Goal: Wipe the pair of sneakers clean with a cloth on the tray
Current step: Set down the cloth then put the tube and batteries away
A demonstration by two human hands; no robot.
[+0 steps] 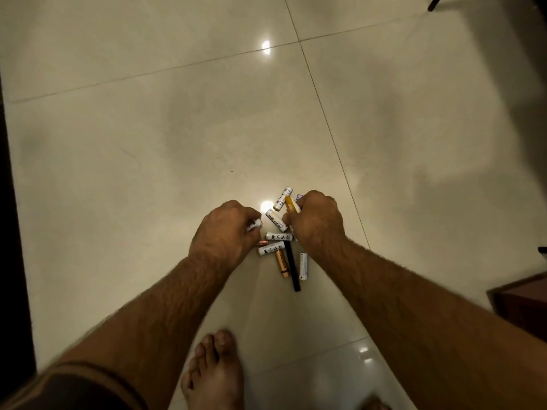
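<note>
- Head view: both hands were down over a small pile of batteries [279, 244] on the glossy cream tiled floor [148, 143], and no sneakers, cloth or tray showed anywhere in the frame.
- The left hand [226, 232] was curled, its fingers wrapped round a white battery [255, 224] whose tip poked out toward the right.
- The right hand [315, 220] was curled too, pinching a yellow battery [291, 205] whose long axis tilted up and to the left, out past the knuckles.
- Between the hands lay white cells at mixed angles: one [282, 198] slanted up-right, one [276, 220] slanted down-right, and two [278, 236] lay nearly level across the frame.
- A thin black stick [291, 266] ran almost straight toward the camera, with an orange battery [281, 263] just beside it on the left and a white battery [303, 266] on the right, both lengthwise in the same direction.
- A bare foot [214, 371] stood at the bottom edge, toes pointing at the pile.
- A dark wooden corner [521, 303] sat at the right edge, well apart from the batteries.
</note>
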